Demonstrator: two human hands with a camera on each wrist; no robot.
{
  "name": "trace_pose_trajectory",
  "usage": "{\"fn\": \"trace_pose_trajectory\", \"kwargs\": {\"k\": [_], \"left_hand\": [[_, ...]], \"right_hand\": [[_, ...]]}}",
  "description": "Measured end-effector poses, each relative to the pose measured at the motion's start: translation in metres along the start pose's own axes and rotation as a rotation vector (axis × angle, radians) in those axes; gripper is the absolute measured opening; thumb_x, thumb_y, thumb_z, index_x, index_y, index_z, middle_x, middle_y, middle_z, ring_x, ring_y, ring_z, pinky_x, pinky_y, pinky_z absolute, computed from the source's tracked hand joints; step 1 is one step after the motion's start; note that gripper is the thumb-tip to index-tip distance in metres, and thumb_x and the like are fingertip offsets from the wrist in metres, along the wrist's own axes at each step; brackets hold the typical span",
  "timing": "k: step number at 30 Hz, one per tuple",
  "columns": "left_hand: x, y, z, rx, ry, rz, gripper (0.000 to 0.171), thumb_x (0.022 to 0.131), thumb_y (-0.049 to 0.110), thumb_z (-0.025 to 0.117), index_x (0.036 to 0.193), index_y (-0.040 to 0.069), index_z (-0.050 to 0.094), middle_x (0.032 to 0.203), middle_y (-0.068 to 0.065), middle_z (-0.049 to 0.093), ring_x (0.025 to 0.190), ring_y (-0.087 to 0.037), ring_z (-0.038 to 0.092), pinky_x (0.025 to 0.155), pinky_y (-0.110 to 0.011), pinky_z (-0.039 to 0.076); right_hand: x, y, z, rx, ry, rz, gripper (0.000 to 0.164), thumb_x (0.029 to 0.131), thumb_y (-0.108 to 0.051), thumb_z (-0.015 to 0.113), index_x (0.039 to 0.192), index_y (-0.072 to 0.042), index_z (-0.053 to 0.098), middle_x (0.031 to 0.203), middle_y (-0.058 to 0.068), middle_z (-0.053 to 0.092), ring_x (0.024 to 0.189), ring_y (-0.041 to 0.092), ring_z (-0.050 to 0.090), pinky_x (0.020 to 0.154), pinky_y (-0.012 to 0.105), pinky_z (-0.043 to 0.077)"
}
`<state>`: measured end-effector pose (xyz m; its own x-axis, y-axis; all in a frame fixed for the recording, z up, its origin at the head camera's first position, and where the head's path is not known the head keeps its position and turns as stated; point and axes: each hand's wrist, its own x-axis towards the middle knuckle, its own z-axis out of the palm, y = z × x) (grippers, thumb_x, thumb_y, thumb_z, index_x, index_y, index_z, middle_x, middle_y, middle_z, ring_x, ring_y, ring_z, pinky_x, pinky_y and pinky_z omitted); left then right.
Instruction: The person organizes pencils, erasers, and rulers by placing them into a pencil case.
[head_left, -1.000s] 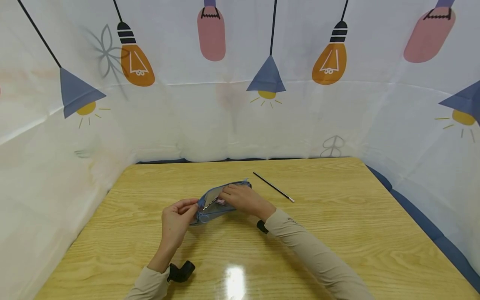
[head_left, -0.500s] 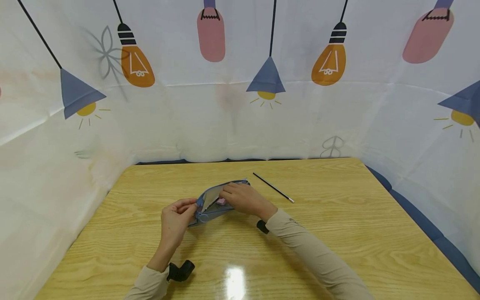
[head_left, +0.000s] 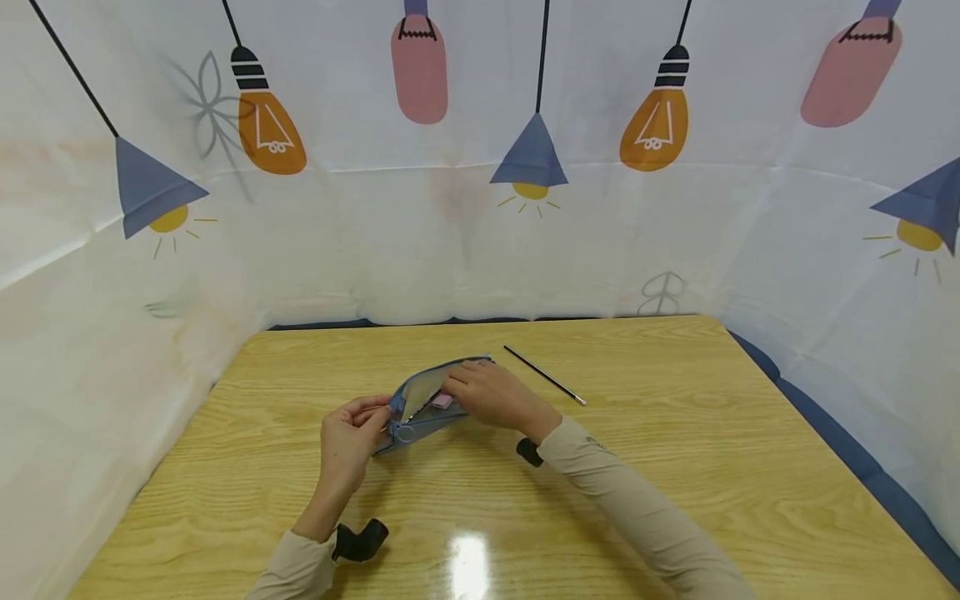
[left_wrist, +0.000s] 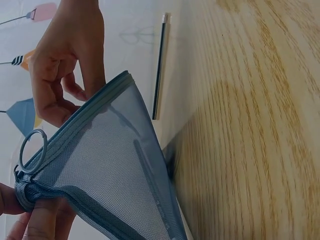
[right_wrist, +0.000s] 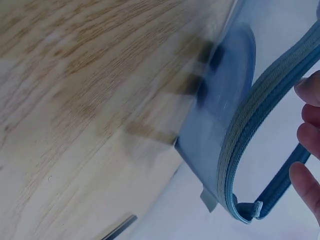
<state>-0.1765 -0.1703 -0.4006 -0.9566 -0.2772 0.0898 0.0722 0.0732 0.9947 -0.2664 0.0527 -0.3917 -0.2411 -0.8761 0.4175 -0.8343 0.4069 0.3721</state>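
A blue mesh zip pencil pouch point(head_left: 431, 431) stands on the table, its zip undone and its mouth gaping. My left hand point(head_left: 345, 442) pinches the pouch's near-left corner, beside the metal ring point(left_wrist: 34, 151) on the zip. At the right part of the mouth is my right hand point(head_left: 498, 397), its fingers bent over the opening. In the right wrist view its fingertips point(right_wrist: 309, 136) and thumb stand apart, with nothing visible between them. A thin dark pencil point(head_left: 424, 406) and a pink block-like item point(head_left: 442, 401) show inside. The pouch edge hides some right fingertips in the left wrist view.
A black pencil point(head_left: 545, 375) with a pale end lies on the wooden table point(head_left: 637, 467), behind and right of the pouch. White cloth point(head_left: 390, 242) with printed lamps hangs behind the table. Dark cloth point(head_left: 832, 450) runs beyond the right edge.
The pouch's left end has shifted slightly left with my left hand. The pink item shows a little more as the mouth tilts. My right hand has moved slightly right.
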Motion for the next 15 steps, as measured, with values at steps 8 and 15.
{"fn": "trace_pose_trajectory", "kwargs": {"k": [8, 15], "left_hand": [[0.002, -0.001, 0.001, -0.033, -0.002, -0.003, 0.018, 0.092, -0.002, 0.061, 0.106, -0.011, 0.066, 0.085, -0.014, 0.071, 0.072, -0.013, 0.069, 0.065, -0.029, 0.058], [0.004, 0.000, 0.001, -0.067, 0.012, -0.013, 0.018, 0.091, -0.006, 0.058, 0.106, -0.013, 0.065, 0.085, -0.014, 0.071, 0.071, -0.013, 0.069, 0.063, -0.030, 0.058]], "right_hand": [[-0.001, 0.001, -0.008, 0.070, 0.055, 0.049, 0.010, 0.088, -0.011, 0.070, 0.097, -0.011, 0.064, 0.094, 0.000, 0.062, 0.085, 0.015, 0.061, 0.070, 0.027, 0.051], [-0.002, 0.006, -0.016, 0.103, 0.036, 0.079, 0.019, 0.085, -0.009, 0.072, 0.103, -0.009, 0.066, 0.097, 0.003, 0.063, 0.085, 0.016, 0.061, 0.071, 0.027, 0.051]]}}
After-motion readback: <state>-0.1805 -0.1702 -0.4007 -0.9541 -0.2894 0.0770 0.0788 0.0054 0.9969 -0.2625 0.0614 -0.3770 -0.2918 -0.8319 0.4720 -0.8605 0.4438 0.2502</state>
